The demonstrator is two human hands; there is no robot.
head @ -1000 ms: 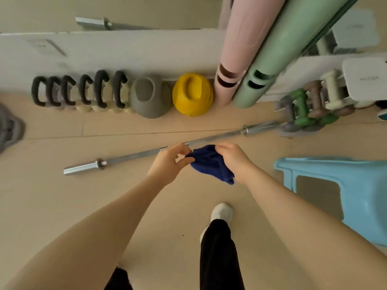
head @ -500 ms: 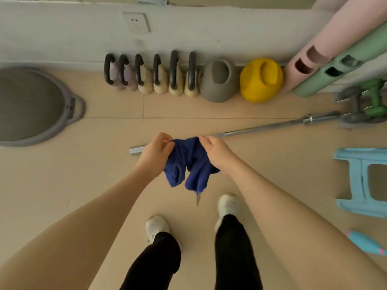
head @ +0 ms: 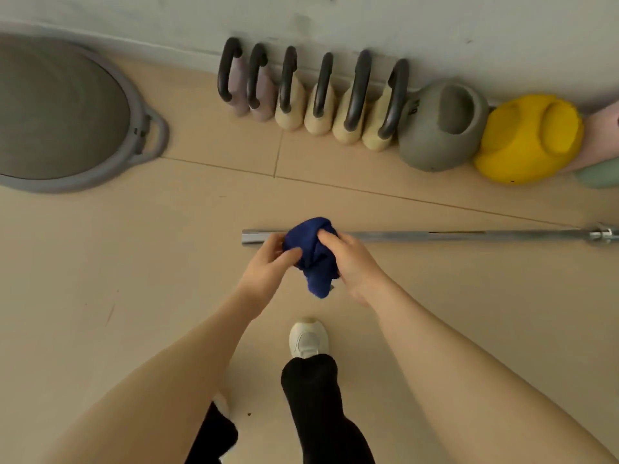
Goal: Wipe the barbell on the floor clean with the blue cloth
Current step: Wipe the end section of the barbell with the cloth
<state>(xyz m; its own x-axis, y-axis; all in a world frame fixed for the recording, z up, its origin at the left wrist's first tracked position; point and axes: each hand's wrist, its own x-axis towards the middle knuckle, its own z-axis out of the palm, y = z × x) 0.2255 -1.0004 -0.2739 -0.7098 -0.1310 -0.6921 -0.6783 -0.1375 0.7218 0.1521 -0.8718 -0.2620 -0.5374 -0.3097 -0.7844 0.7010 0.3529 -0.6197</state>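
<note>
Both of our hands hold the blue cloth [head: 313, 254] out in front of us, bunched into a loose wad. Our left hand [head: 268, 266] pinches its left side, thumb laid against the fabric and fingers curled behind it. Our right hand [head: 351, 259] grips the right side, fingers wrapped over the top of the bundle, and a tail of cloth hangs down between the two wrists.

We see the barbell [head: 435, 236] lying on the floor [head: 100, 279] just beyond the cloth, running from its bare left end near our left hand out to a collar at the right edge of the view. From this angle the wad covers a short stretch of the bar near that left end; we cannot tell whether the cloth touches the metal.

Along the wall stands a row of six kettlebells with dark handles [head: 318, 92], then a grey kettlebell [head: 442, 128] and a yellow kettlebell [head: 529, 139] side by side. At far left a round grey dome with a handle on its rim [head: 67, 112] sits on the floor. Below our hands we see our right foot in a white shoe [head: 308, 338] and black trouser legs.
</note>
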